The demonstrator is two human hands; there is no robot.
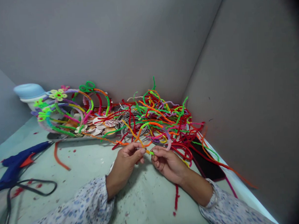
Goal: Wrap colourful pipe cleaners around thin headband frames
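My left hand [126, 163] is closed in a pinch on an orange-yellow pipe cleaner [128, 128], whose loose end sticks up and to the left. My right hand [169, 163] pinches a short bright green piece just right of my left fingertips, where the orange-yellow strand meets it. Above both hands arches a headband [155, 124] wrapped in orange, green and purple fuzzy sections. Its right leg drops behind my right fingers, and its lower ends are partly hidden by my hands.
Behind lies a tangled heap of pipe cleaners [161, 108] beside coiled wire rings. A metal tray [79, 138] holds round discs and finished flower headbands [58, 95]. On the left are a blue glue gun [23, 157] with its cord and a blue-lidded container [29, 91]. A dark phone-like slab [207, 164] lies right.
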